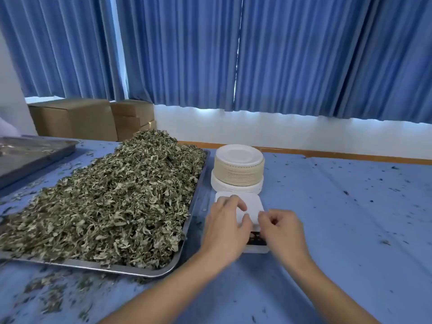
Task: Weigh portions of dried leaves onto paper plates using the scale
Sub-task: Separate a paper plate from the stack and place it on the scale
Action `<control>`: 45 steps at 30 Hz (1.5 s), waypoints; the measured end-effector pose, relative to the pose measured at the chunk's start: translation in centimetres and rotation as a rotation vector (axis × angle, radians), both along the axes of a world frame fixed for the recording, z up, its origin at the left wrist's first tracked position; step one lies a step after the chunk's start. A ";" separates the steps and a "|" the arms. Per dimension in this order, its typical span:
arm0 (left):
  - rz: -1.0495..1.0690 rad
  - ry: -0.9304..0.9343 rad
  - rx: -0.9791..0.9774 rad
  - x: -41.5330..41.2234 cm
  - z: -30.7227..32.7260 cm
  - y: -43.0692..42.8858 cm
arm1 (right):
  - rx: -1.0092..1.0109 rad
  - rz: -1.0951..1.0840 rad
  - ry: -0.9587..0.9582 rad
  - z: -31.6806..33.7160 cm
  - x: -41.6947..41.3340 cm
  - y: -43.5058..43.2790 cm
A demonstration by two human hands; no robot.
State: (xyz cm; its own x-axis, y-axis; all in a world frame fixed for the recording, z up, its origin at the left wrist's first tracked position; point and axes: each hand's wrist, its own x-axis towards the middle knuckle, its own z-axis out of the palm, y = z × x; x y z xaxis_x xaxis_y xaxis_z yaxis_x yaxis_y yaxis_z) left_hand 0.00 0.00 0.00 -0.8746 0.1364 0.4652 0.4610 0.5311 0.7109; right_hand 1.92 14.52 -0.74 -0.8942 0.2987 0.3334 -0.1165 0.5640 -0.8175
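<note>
Dried leaves (pixel 105 206) fill the steel tray (pixel 93 265) at left. Just right, the scale (pixel 247 199) lies long axis near-to-far, display at the near end, digits unreadable. Paper plates (pixel 238 169) are stacked just beyond. The left hand (pixel 224 228) and right hand (pixel 282 232) curl over its platform; whether either grips cannot be told.

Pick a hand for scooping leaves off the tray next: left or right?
Left, probably. The left hand grips the scale right beside the leaf tray; the right hand would have to cross over it.
</note>
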 end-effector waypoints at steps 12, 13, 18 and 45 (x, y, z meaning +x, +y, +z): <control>0.008 -0.186 -0.141 -3.0 -4.9 -0.3 | 0.154 -0.125 -0.206 -2.9 -2.8 2.8; 0.009 -0.194 -0.130 -3.1 -5.0 -0.4 | 0.166 -0.120 -0.205 -2.9 -2.7 2.7; 0.009 -0.262 -0.083 -3.2 -4.7 -0.7 | 0.176 -0.104 -0.199 -2.8 -2.1 2.2; -0.154 -0.318 0.239 -6.7 9.5 -0.9 | 0.493 -0.022 0.218 5.0 -7.2 2.3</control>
